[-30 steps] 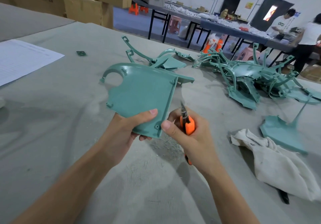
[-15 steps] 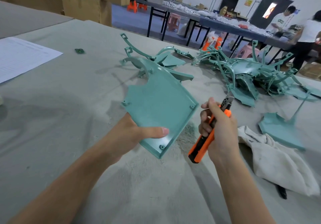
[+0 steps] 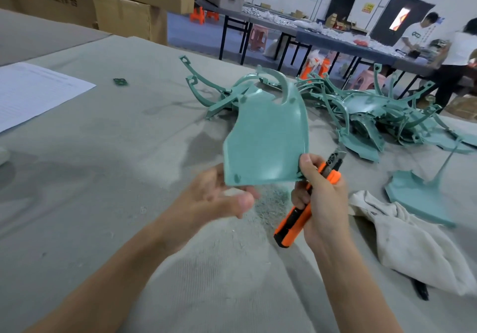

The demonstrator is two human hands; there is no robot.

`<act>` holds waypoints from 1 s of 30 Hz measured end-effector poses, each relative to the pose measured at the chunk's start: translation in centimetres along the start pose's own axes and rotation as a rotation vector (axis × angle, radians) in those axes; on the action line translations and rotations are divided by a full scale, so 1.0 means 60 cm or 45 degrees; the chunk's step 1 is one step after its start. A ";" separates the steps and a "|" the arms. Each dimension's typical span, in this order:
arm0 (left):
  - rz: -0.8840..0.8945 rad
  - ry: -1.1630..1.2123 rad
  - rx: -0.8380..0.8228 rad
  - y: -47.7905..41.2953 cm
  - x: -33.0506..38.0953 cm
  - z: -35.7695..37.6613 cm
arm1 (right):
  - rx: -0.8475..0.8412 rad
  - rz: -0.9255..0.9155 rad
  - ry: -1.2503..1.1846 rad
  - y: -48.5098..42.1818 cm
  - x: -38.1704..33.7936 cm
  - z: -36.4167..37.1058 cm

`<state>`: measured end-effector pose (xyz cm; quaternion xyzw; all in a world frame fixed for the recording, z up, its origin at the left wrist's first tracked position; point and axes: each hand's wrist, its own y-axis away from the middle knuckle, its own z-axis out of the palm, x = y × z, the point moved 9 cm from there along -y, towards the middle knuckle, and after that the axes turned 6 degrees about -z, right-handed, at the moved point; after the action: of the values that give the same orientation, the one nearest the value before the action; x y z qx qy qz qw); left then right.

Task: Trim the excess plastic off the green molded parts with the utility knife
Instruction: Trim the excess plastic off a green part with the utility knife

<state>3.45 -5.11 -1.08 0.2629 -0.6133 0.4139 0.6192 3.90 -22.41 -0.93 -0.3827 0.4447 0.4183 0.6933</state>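
A flat green molded part (image 3: 265, 136) with a curved arm at its top stands upright above the table. My right hand (image 3: 322, 198) grips the orange utility knife (image 3: 296, 219), blade end up, beside the part's right edge. Its thumb presses the part's lower right corner. My left hand (image 3: 214, 198) is blurred just under the part's lower left edge, palm up with loose fingers, its thumb off the part. More green parts lie heaped behind (image 3: 387, 115), and a small group (image 3: 219, 95) sits further left.
A crumpled white rag (image 3: 413, 242) lies at the right, with one green part (image 3: 418, 198) beyond it. A paper sheet (image 3: 33, 92) is at the left, cardboard boxes (image 3: 124, 15) at the back. Plastic shavings (image 3: 271, 201) litter the grey table cover. People work at far tables.
The part has turned upright and shifted right. My left hand let go of its lower edge and dropped below it. My right hand moved in and its thumb caught the corner.
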 end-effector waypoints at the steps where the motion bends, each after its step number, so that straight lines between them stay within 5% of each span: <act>1: -0.007 -0.046 0.063 -0.002 -0.006 0.003 | -0.028 -0.014 -0.010 0.002 0.003 0.005; 9: 0.259 0.311 0.787 0.015 0.016 -0.065 | -0.259 -0.150 0.432 0.015 0.010 0.048; 14: 0.411 -0.552 1.091 0.046 0.058 -0.071 | -0.205 -0.249 0.714 0.016 -0.009 0.040; 17: 0.558 -0.973 1.101 0.054 0.075 -0.051 | -0.311 -0.323 0.682 0.027 -0.018 0.054; 24: 0.726 -1.216 0.980 0.053 0.078 -0.022 | -0.610 -0.672 0.769 0.067 -0.048 0.100; 30: 0.822 -1.328 0.857 0.053 0.072 -0.002 | -0.717 -0.681 0.658 0.077 -0.049 0.111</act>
<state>0.47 -2.53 2.57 0.4092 -0.7164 0.5646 -0.0250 0.89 -15.43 3.18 -0.7490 0.3577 0.2202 0.5123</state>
